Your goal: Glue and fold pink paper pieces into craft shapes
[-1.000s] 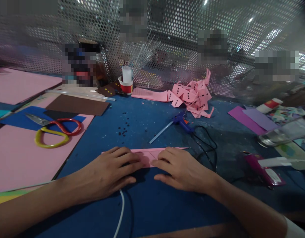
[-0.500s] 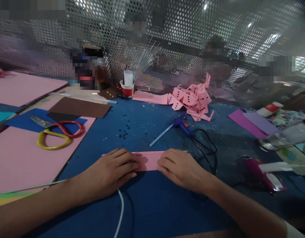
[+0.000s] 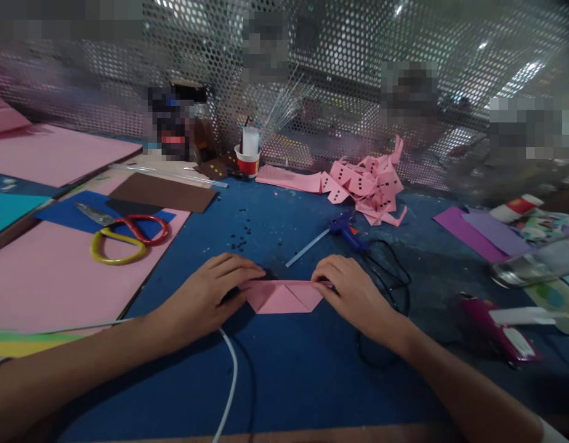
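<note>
A folded pink paper is stretched between my hands over the blue table, showing slanted creases and a narrow folded edge along its top. My left hand pinches its left end between thumb and fingers. At the right end, my right hand grips the same paper, thumb on the near side. Just beyond my right hand lies a blue glue gun with a clear glue stick jutting from it. Small black scraps are scattered past my left hand.
Scissors with red and yellow handles rest on coloured sheets at left. A pile of dotted pink paper pieces and a cup stand at the back. A magenta tool lies right; a white cable crosses near my left wrist.
The paper's near face now shows slanted folds instead of a flat strip. My hands have moved apart to its ends and slightly away from me. The view has shifted a little left.
</note>
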The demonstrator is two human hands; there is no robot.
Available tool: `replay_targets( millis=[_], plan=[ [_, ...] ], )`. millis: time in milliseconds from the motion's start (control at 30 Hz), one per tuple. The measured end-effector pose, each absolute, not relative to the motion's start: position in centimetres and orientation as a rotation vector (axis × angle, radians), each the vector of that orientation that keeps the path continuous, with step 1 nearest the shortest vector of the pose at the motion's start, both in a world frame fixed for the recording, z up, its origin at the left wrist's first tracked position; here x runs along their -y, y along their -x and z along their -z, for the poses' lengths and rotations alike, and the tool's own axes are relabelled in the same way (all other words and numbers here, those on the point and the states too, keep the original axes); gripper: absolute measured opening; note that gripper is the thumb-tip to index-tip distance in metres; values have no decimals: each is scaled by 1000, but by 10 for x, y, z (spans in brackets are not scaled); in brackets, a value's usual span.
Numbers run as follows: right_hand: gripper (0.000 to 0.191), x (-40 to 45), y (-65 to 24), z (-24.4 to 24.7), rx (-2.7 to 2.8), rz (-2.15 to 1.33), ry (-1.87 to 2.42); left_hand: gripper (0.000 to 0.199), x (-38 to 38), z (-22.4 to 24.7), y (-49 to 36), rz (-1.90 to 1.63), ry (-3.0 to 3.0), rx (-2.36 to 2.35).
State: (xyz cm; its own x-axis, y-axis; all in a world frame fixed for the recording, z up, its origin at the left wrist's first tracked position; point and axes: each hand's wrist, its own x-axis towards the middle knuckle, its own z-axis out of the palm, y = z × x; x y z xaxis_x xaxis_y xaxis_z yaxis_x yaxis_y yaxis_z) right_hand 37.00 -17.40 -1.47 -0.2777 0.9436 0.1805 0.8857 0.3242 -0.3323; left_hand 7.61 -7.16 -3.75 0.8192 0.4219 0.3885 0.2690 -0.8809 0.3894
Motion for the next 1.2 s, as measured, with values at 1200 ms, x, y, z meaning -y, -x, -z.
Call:
replay_targets(
  millis=[1200],
  plan=[
    [21, 70, -191, -83, 2556, -388, 1176, 28, 72, 43, -77, -711, -2354, -963]
  ],
)
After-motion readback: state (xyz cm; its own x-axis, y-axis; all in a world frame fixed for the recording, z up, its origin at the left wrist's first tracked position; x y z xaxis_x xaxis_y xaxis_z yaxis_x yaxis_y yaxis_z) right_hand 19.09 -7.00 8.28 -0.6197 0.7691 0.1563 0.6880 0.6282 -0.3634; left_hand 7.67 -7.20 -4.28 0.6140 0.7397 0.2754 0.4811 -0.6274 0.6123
